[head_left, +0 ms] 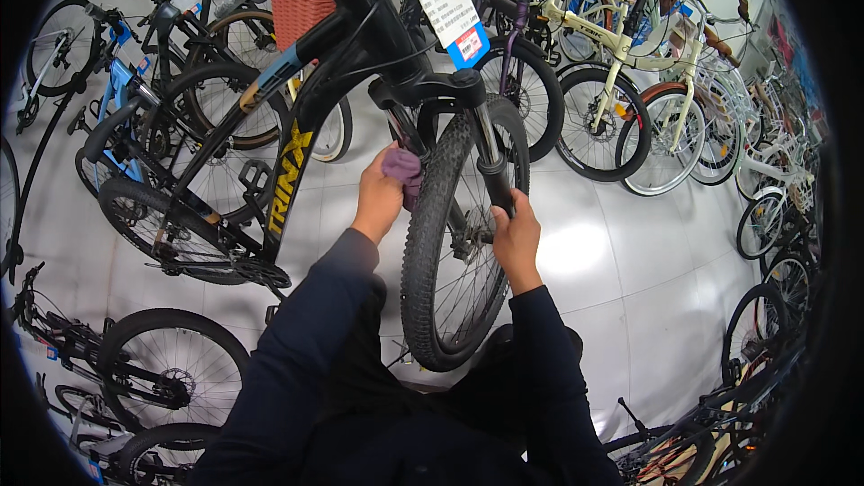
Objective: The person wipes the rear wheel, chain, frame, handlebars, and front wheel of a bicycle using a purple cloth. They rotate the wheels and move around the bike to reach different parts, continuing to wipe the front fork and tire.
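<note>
A black bicycle (310, 112) stands on the pale tiled floor (621, 292) directly before the person, its sloping frame banded in blue and tan, with bold yellow lettering. The left hand (376, 201) pinches a crumpled purple cloth (402, 168) bunched at the left fork leg (408, 130). Next comes the front wheel (421, 252), between the forearms, its black tyre thickly knobbed. A white-and-blue paper tag (441, 0) hangs above. The right fork leg (494, 171) is silver above, black below; the right hand (517, 241) curls its fingers around the lower part. Farther right, a cream bicycle (615, 54) stands well apart.
</note>
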Demonstrator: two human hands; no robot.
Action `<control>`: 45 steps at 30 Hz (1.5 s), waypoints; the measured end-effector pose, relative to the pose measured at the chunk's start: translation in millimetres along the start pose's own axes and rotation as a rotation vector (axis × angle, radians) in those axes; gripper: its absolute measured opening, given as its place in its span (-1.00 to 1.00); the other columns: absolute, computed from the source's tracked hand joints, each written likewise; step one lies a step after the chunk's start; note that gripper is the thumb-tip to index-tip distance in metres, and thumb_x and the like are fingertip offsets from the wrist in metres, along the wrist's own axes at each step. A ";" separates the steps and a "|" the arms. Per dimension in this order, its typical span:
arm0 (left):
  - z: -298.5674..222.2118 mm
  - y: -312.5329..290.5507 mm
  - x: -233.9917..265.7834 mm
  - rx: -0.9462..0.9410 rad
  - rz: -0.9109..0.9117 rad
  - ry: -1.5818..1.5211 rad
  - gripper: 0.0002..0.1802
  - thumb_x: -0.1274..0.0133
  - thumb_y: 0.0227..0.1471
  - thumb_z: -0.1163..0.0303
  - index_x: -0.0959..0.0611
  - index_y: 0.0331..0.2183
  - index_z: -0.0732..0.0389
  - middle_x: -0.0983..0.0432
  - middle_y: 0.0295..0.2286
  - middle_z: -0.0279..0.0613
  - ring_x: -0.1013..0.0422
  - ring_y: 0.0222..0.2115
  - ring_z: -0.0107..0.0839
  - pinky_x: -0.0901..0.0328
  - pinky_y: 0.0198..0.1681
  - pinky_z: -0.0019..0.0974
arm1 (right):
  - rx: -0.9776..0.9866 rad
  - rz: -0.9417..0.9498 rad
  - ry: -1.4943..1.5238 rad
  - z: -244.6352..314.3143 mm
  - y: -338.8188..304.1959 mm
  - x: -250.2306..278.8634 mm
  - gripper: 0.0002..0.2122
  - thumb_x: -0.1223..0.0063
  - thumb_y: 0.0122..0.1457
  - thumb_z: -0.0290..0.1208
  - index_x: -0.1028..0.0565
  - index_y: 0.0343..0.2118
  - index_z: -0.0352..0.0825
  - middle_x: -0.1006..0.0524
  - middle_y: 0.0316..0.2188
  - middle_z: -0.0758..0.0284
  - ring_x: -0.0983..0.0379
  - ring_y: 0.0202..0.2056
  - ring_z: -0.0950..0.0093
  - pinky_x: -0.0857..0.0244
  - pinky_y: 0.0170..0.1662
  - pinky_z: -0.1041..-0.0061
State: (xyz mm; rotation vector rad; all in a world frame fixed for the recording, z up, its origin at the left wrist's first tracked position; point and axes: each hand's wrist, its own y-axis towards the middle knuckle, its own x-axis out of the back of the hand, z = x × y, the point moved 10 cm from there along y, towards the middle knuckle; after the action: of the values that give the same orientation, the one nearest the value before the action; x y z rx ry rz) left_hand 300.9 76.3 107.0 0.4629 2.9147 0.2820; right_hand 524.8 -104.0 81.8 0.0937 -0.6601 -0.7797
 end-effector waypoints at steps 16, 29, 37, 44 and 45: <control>-145.3 -85.1 -93.8 -0.198 0.361 0.206 -0.35 -0.09 0.04 0.62 -0.41 0.20 0.27 -0.48 0.05 -0.01 -0.46 0.03 -0.30 -0.39 0.09 -0.27 | 0.395 0.064 0.667 103.4 -31.8 29.5 -0.24 -0.39 0.11 -0.36 -0.25 0.35 -0.38 -0.47 0.17 0.13 -0.57 -0.14 0.46 -0.49 -0.17 0.48; -67.3 -102.0 -61.5 -0.105 0.222 0.736 0.11 -0.26 -0.08 0.45 0.01 0.36 0.45 -0.09 0.29 0.29 -0.18 0.25 0.26 -0.22 0.27 -0.06 | 0.375 -0.032 0.304 185.2 73.7 37.2 -0.61 -0.12 0.22 -0.36 -0.40 0.09 -0.37 -0.58 -0.12 0.19 -0.57 -0.09 0.38 -0.40 -0.01 0.42; -61.3 -106.6 -46.0 -0.182 0.269 0.731 0.08 -0.20 -0.08 0.52 -0.01 0.38 0.36 -0.11 0.29 0.25 -0.21 0.25 0.21 -0.24 0.26 -0.09 | 0.525 -0.064 0.441 228.5 91.4 34.9 -0.59 -0.29 0.20 -0.36 -0.52 0.10 -0.28 -0.56 -0.07 0.19 -0.56 -0.04 0.28 -0.43 -0.01 0.39; -53.1 -104.4 -30.1 -0.135 0.349 0.644 0.07 -0.20 -0.06 0.48 -0.04 0.40 0.27 -0.15 0.30 0.15 -0.20 0.26 0.15 -0.22 0.27 -0.09 | 0.590 0.149 0.024 260.1 99.7 36.4 -0.75 -0.23 0.24 -0.35 -0.64 -0.06 -0.31 -0.66 -0.16 0.27 -0.59 -0.14 0.38 -0.42 -0.05 0.42; -53.4 -103.5 -28.3 -0.146 0.364 0.623 0.07 -0.21 -0.06 0.48 -0.04 0.40 0.26 -0.15 0.30 0.15 -0.20 0.26 0.16 -0.22 0.27 -0.09 | 0.479 0.220 0.150 253.3 103.7 33.8 -0.75 -0.21 0.28 -0.34 -0.64 -0.05 -0.35 -0.67 -0.12 0.28 -0.59 -0.07 0.47 -0.41 0.02 0.47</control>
State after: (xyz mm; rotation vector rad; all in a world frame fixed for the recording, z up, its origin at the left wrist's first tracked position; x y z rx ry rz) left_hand 286.8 -37.8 140.6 1.0464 3.3344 0.8145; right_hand 459.1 -12.6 333.5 0.5034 -0.6898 -0.3863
